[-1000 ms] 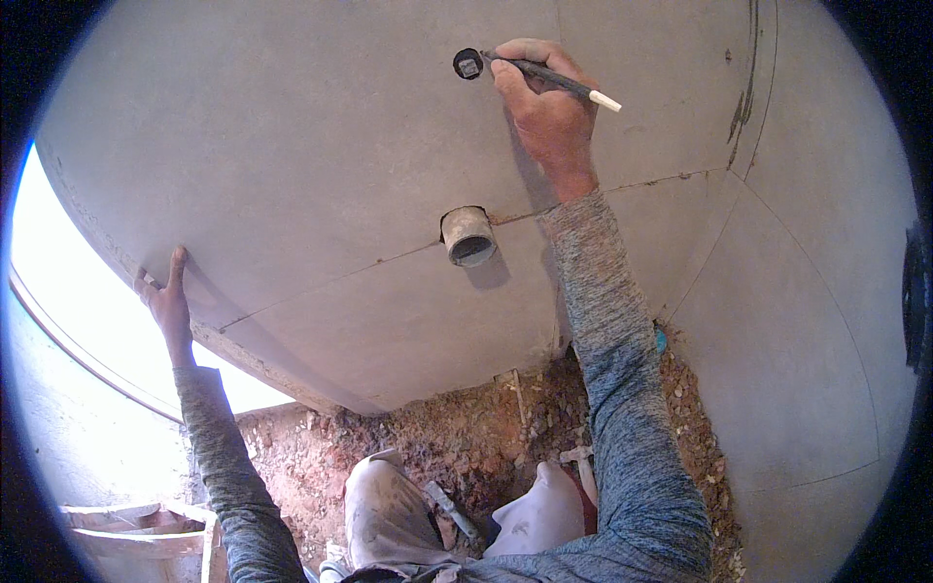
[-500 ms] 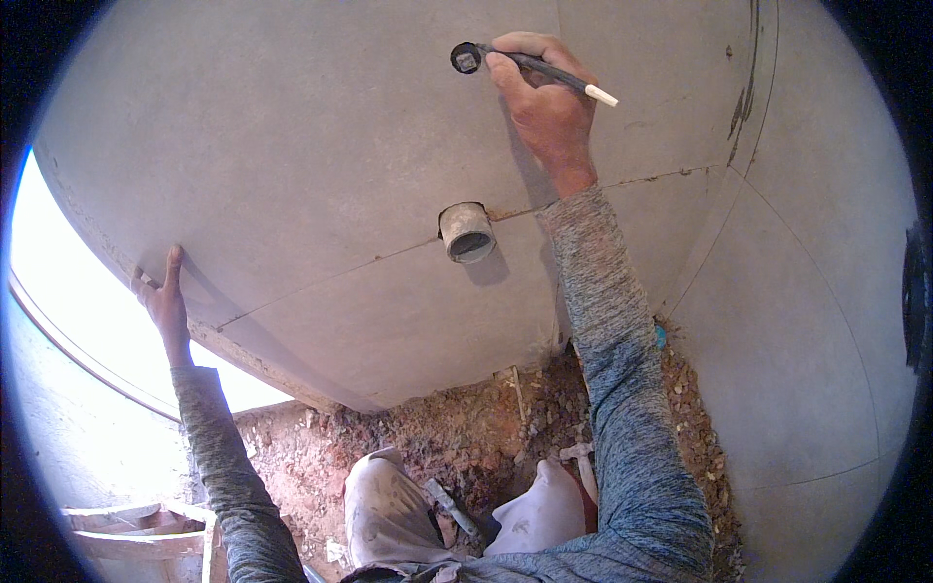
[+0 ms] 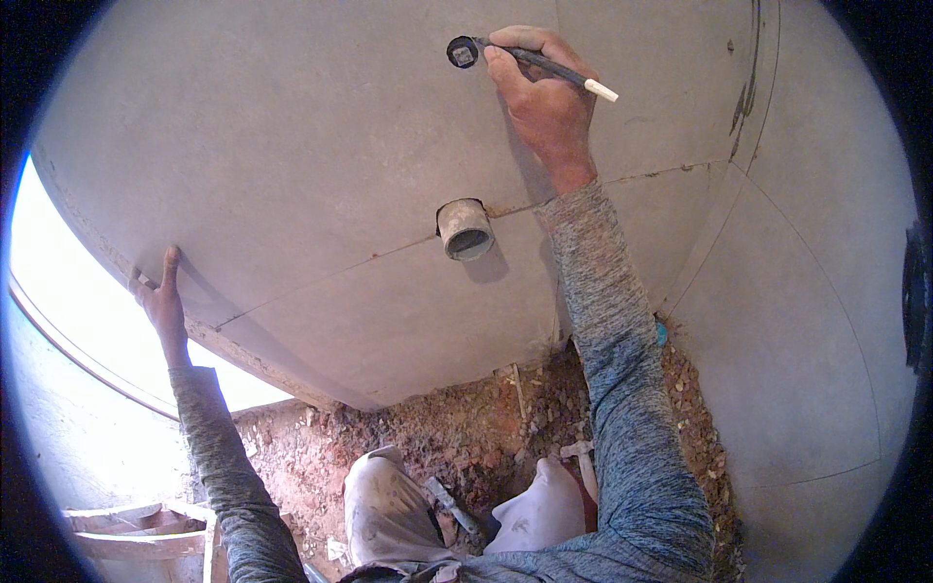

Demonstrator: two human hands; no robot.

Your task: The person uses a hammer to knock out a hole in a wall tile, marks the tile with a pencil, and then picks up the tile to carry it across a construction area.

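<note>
My right hand [image 3: 544, 92] is closed in a writing hold around a dark pencil-like stick [image 3: 556, 70] with a white end. Its point touches or nearly touches the rim of a round dark hole [image 3: 462, 52] in the large grey wall tile [image 3: 321, 126]. Something squarish and grey shows inside that hole. Far to the left, my left hand [image 3: 165, 306] grips the wall's edge [image 3: 228, 348] beside the bright opening. The thumb lies against the tile face, while the other fingers are partly hidden at the edge.
A short grey pipe [image 3: 466, 230] sticks out of a cutout along the tile joint. Rubble and reddish soil [image 3: 466, 408] lie below, with a hammer [image 3: 580, 462] by my knee. A wooden frame [image 3: 146, 544] stands at lower left. Another tiled wall [image 3: 797, 340] rises at right.
The view has shifted very slightly. Both hands keep their places, and the stick's point stays at the right side of the round hole.
</note>
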